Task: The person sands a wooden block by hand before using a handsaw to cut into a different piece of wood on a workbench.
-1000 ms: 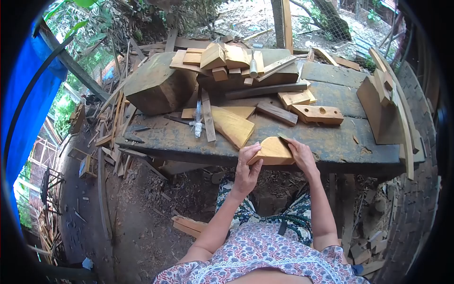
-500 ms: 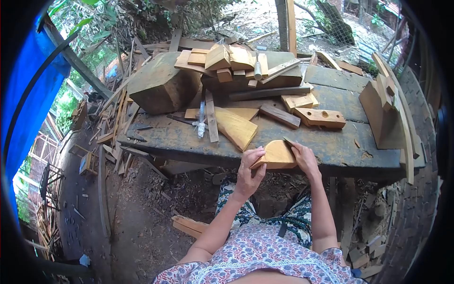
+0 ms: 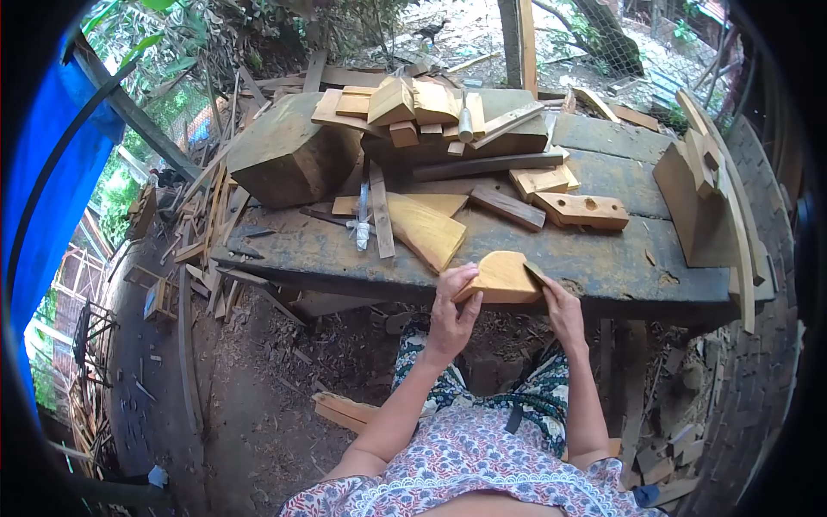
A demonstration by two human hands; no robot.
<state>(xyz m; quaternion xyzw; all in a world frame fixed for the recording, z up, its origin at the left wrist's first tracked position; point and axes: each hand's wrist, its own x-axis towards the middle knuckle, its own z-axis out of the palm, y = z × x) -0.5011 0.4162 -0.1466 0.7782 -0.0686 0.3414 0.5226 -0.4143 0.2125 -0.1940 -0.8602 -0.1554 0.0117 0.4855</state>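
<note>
My left hand (image 3: 450,317) grips a pale yellow wooden block (image 3: 500,277) by its left end, thumb below and fingers at the upper corner. The block has a rounded top edge and is held at the bench's front edge. In my right hand (image 3: 563,308) is a thin dark sheet, like folded sandpaper (image 3: 535,274), pinched between the fingers and pressed against the block's right edge. Just behind the left hand lies a flared yellow wood piece (image 3: 428,231) on the bench.
The worn wooden bench (image 3: 603,263) carries a drilled wood block (image 3: 582,212), a dark wood offcut (image 3: 506,208) and a large heavy timber block (image 3: 293,151). Several small offcuts (image 3: 392,102) are piled at the back. Boards (image 3: 702,185) lean at the right end.
The sheet in my right hand has slid down along the block's right edge, and the hand has dropped slightly. My left hand keeps its grip; the block has tilted a little.
</note>
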